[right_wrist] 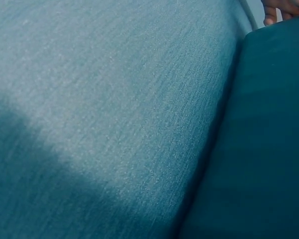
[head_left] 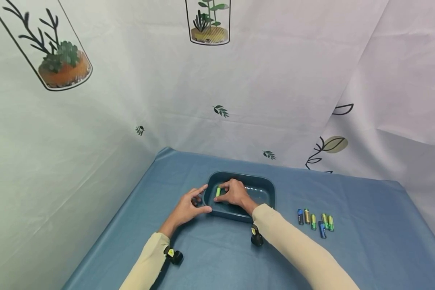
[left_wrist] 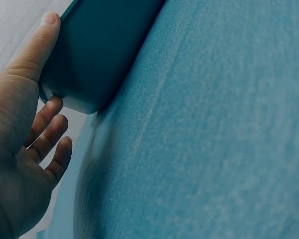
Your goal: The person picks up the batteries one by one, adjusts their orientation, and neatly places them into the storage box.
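Observation:
In the head view a dark teal tray (head_left: 261, 196) lies on the blue cloth. My right hand (head_left: 235, 193) reaches over its front wall and pinches a light green battery (head_left: 218, 192) between thumb and fingers, inside the tray's left part. At the left end my left hand (head_left: 186, 205) holds the tray by its corner, thumb on the front side and index finger at the left rim. The left wrist view shows that thumb (left_wrist: 37, 47) against the tray wall (left_wrist: 99, 55), with the other fingers bent below. The right hand is out of sight in the right wrist view.
Right of the tray, several batteries lie loose: blue ones (head_left: 300, 217), a gold one (head_left: 307, 216) and green ones (head_left: 313, 222). The blue cloth (head_left: 217, 257) covers the table. Behind and to the left hangs a pale printed curtain (head_left: 275, 88).

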Demonstrator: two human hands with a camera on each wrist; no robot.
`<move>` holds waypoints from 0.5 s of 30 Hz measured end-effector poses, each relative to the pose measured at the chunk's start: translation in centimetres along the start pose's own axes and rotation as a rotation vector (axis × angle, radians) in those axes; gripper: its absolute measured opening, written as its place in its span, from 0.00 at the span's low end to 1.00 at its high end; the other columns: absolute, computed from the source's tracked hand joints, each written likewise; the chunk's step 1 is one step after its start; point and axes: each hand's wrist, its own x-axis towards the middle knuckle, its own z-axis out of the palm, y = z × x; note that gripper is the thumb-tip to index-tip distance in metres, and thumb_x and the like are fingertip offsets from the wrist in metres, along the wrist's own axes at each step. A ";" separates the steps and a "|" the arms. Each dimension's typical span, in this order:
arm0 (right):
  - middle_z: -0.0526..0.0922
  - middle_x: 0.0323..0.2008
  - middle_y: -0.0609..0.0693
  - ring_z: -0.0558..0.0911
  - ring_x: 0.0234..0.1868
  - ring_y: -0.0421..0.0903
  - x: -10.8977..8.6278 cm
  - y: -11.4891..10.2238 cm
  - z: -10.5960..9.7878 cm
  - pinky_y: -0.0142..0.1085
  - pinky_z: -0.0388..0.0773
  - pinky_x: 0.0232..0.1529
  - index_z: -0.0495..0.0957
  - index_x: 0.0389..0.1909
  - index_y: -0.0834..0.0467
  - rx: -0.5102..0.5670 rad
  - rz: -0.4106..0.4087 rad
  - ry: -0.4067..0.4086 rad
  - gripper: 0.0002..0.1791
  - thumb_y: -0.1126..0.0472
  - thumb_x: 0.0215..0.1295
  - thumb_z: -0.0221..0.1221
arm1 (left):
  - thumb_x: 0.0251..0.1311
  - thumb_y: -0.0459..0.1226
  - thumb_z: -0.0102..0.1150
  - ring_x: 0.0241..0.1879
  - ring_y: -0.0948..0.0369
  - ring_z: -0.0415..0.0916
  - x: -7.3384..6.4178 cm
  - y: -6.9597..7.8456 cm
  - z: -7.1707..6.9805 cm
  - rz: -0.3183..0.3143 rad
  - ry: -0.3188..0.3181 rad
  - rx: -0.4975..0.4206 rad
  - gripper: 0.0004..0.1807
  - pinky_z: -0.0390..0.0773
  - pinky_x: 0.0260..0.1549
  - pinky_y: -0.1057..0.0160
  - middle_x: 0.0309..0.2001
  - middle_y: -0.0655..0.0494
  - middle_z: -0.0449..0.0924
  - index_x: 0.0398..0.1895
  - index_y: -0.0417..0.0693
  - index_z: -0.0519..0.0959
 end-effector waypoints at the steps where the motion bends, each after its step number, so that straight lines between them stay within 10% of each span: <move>1: 0.82 0.35 0.49 0.75 0.30 0.40 0.0 0.0 0.0 0.36 0.75 0.32 0.88 0.52 0.57 -0.003 -0.001 0.001 0.28 0.47 0.52 0.79 | 0.55 0.48 0.78 0.41 0.59 0.73 0.0 0.0 0.0 0.000 -0.001 -0.003 0.46 0.76 0.43 0.54 0.57 0.52 0.76 0.77 0.54 0.68; 15: 0.77 0.31 0.46 0.72 0.27 0.42 -0.2 -0.1 -0.3 0.35 0.71 0.30 0.86 0.55 0.57 0.054 0.027 -0.002 0.32 0.48 0.50 0.80 | 0.55 0.50 0.77 0.41 0.59 0.74 0.0 0.1 -0.1 0.000 -0.010 -0.003 0.46 0.77 0.43 0.56 0.57 0.51 0.76 0.77 0.54 0.68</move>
